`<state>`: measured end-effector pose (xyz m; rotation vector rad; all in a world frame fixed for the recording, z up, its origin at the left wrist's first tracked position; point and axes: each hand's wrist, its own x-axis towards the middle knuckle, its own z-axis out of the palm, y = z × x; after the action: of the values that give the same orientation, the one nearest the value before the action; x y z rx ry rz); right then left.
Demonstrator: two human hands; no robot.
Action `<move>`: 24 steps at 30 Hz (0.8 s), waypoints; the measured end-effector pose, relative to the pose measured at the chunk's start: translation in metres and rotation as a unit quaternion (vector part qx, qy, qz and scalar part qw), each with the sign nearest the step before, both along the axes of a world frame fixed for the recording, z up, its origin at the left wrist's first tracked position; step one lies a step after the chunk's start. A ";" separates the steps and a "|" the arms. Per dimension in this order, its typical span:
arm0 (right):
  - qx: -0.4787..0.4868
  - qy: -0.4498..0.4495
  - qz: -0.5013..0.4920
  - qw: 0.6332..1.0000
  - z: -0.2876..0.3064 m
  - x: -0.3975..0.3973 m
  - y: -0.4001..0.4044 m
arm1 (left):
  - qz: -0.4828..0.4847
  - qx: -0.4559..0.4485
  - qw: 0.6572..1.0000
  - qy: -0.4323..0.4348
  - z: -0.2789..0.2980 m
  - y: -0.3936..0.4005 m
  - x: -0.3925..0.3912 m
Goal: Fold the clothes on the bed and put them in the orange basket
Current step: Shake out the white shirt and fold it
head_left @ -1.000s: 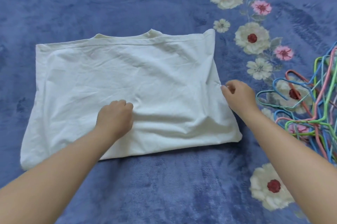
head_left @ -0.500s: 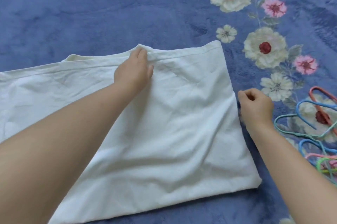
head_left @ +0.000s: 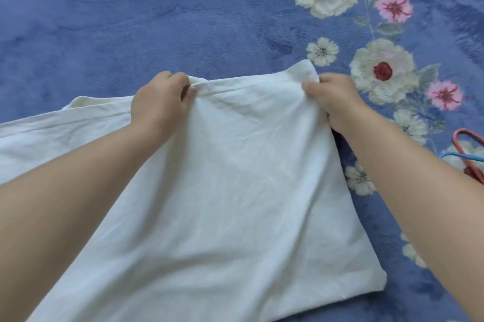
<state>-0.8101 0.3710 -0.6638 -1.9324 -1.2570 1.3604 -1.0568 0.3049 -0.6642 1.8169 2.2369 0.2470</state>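
A white garment (head_left: 235,190) lies partly folded on the blue floral bed cover (head_left: 157,20). My left hand (head_left: 161,101) pinches the garment's far edge near its middle, thumb on top of the cloth. My right hand (head_left: 332,96) pinches the far right corner, which is lifted a little off the bed. Both forearms stretch across the garment and hide parts of it. The orange basket is not in view.
Coloured plastic hangers (head_left: 468,154), red and blue, lie at the right edge of the bed cover. Printed flowers run down the cover's right side.
My right hand moved from the garment's right side up to its far right corner and took hold. My left hand slid right along the far edge. The view has come closer.
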 end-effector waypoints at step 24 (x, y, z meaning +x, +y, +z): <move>0.205 -0.367 0.404 0.812 -0.012 -0.110 -0.094 | 0.344 -0.064 0.934 0.073 0.011 -0.134 -0.158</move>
<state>-0.9204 0.2771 -0.6760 -1.6728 -2.7051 0.4617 -1.2144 0.1708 -0.6528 0.9509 2.8451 0.0825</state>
